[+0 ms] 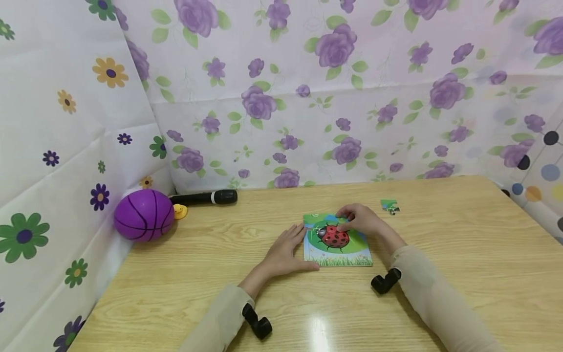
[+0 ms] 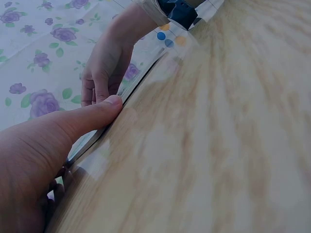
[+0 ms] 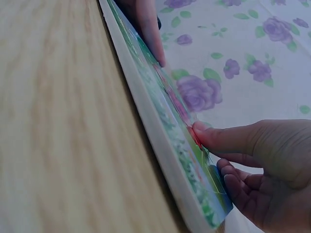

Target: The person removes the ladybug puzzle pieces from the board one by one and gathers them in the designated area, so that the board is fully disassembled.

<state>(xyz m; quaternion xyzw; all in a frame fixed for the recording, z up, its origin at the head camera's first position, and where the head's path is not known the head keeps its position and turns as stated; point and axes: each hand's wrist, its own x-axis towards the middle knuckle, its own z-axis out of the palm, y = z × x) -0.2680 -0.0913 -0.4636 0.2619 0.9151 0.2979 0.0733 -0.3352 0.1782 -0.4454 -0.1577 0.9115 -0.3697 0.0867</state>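
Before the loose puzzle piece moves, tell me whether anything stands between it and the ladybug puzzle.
Yes, the right hand: it reaches in over the upper right of the ladybug puzzle, directly between that and the loose puzzle piece. Nothing else visible stands between them.

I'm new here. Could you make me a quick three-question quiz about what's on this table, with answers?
1. True or false: the black microphone lies to the right of the ladybug puzzle.
2. Fill in: the yellow duck sits beside the purple ____.
3. Which of the person's hands is at the puzzle's left edge?

Key:
1. False; it lies to the left.
2. Ball.
3. The left hand.
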